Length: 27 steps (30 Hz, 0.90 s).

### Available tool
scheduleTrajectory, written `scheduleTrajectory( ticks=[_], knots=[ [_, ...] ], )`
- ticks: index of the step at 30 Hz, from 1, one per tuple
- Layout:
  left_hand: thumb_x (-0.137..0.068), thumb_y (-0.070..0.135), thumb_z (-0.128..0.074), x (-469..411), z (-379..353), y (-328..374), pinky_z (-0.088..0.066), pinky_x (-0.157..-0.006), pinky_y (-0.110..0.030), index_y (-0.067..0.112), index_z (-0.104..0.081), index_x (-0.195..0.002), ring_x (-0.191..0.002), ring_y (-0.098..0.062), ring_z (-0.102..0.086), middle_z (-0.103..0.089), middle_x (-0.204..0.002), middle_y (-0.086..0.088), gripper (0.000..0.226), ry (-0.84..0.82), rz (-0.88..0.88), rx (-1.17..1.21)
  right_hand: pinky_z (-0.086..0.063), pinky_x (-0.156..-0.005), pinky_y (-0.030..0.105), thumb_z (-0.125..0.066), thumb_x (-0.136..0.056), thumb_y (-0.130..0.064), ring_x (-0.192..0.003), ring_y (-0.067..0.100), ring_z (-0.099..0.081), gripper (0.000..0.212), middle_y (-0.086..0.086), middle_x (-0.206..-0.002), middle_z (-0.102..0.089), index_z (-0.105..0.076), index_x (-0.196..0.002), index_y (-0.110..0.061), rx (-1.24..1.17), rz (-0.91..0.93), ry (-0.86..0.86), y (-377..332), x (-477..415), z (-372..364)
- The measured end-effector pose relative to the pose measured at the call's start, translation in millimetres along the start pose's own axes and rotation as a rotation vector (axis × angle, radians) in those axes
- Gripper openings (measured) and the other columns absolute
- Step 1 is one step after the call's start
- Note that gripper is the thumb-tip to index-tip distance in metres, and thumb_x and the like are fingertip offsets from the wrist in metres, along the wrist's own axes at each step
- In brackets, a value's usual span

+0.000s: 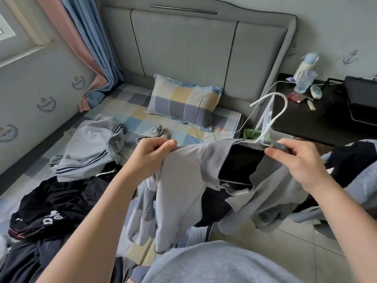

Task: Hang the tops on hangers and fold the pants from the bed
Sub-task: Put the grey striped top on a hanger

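I hold a light grey top (179, 193) with a ribbed collar up over the bed's edge. A white hanger (280, 113) sits inside its neck, hook sticking up to the right. My left hand (152, 155) pinches the top's left shoulder. My right hand (295, 160) pinches the ribbed collar together with the hanger's base. On the bed lie a grey garment with dark stripes (89, 148) and black clothes with white lettering (53, 211). Dark and blue clothes (353, 160) pile up at the right.
A checked pillow (183, 103) leans against the grey headboard (193, 48). A black bedside table (326, 117) at the right carries a bottle, a cup and small items. A white cable (242, 123) runs onto the bed (132, 109). Tiled floor (285, 242) shows below right.
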<state>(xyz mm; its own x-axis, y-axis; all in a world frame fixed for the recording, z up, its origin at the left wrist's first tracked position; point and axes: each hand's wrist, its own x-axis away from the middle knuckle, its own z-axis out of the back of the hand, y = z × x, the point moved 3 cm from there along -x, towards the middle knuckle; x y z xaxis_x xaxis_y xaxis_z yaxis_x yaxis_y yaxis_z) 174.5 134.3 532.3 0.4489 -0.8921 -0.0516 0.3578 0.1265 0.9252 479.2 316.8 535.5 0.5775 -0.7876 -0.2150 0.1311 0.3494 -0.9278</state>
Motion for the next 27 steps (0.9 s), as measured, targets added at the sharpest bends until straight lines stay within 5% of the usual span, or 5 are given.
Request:
scheduleTrajectory(
  ticks=[3,8,15,20,27],
  knots=[
    [-0.082,0.049,-0.064,2.7,3.1,8.3,-0.031,-0.059,-0.028,-0.001,-0.065,-0.073,-0.062,-0.01,-0.04,-0.047,-0.064,0.001,0.051,0.099,-0.043,0.039,-0.029,-0.054,0.014,-0.073,-0.081,-0.032,-0.054,0.003,-0.033,0.029,-0.015,-0.053,-0.037,-0.059,-0.055,-0.028,0.02,0.012,-0.013,-2.5,0.1,-2.6],
    [-0.09,0.024,-0.073,1.0,8.6,24.7,-0.027,-0.047,-0.009,0.018,-0.069,-0.067,-0.05,0.001,-0.038,-0.048,-0.053,0.017,0.024,0.209,-0.143,-0.025,-0.028,-0.052,0.017,-0.072,-0.087,-0.025,-0.051,0.003,-0.036,0.038,-0.012,-0.05,-0.038,-0.055,-0.053,-0.03,0.14,0.037,0.011,-5.6,-5.6,-8.7],
    [-0.077,0.017,-0.085,4.9,12.5,23.9,-0.033,-0.061,-0.012,0.042,-0.075,-0.073,-0.061,-0.003,-0.042,-0.055,-0.067,0.001,0.027,0.112,-0.195,-0.078,-0.027,-0.052,0.021,-0.074,-0.086,-0.023,-0.053,0.003,-0.032,0.043,-0.012,-0.051,-0.033,-0.046,-0.053,-0.021,0.123,0.035,0.077,-6.1,-3.7,-6.6],
    [-0.084,0.01,-0.079,3.1,4.8,31.9,-0.039,-0.08,-0.008,0.018,-0.078,-0.093,-0.089,-0.003,-0.058,-0.064,-0.097,0.004,0.013,0.067,-0.339,-0.387,-0.027,-0.051,0.017,-0.073,-0.081,-0.035,-0.051,0.004,-0.032,0.041,-0.011,-0.051,-0.032,-0.047,-0.054,-0.018,0.097,0.041,-0.017,-16.0,6.3,-23.7],
    [-0.094,0.012,-0.067,8.5,-36.2,39.2,-0.052,-0.077,-0.039,0.004,-0.071,-0.11,-0.084,-0.02,-0.06,-0.068,-0.091,0.002,0.018,0.028,-0.42,-0.496,-0.028,-0.052,0.019,-0.073,-0.079,-0.048,-0.052,0.007,-0.033,0.048,-0.009,-0.054,-0.033,-0.052,-0.061,-0.008,0.11,0.016,-0.119,-20.2,1.4,-45.6]
  ],
)
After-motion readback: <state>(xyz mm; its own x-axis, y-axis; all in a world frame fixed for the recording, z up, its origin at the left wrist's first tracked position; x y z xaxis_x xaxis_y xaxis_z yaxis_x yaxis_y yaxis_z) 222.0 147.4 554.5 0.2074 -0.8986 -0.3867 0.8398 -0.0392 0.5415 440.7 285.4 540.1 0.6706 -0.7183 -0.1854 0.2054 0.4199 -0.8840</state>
